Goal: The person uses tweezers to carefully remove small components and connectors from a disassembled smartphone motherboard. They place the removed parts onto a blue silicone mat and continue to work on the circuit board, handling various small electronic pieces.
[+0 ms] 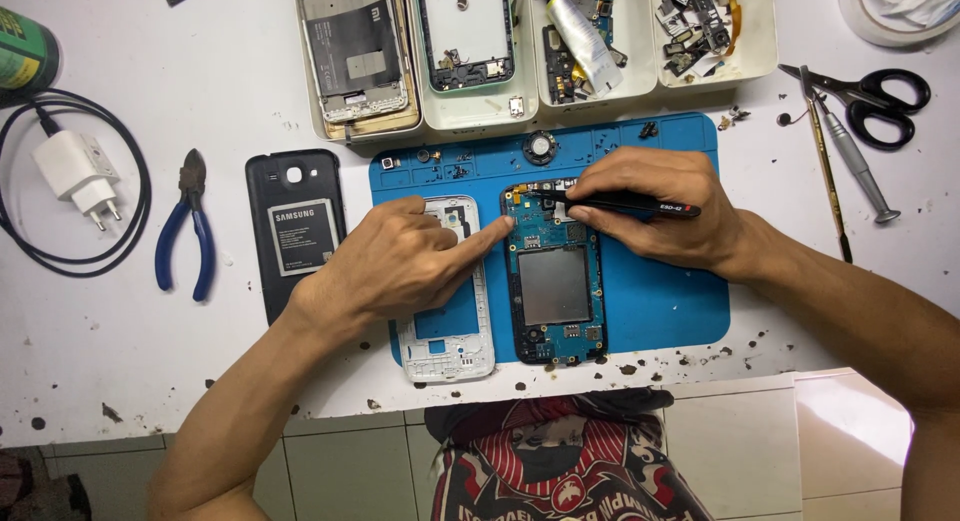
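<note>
Centrally on the blue rubber mat (660, 301), your left hand (405, 261) presses its forefinger on the opened black phone's circuit board (553, 276), fingers otherwise curled empty, your right hand (655, 206) pinching black tweezers (625, 205) over its top edge, white plastic frame (452, 346) alongside.

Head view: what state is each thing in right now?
Opened phone with bare blue circuit board: flat, back off.
White plastic mid-frame: detached, beside it.
Black back cover: removed, inside up.
Black tweezers: held by right hand.
Left hand: forefinger on board.
Black-handled scissors: closed.

Matt blue rubbery mat (660, 301), glossy black plastic tweezers (640, 207).
</note>
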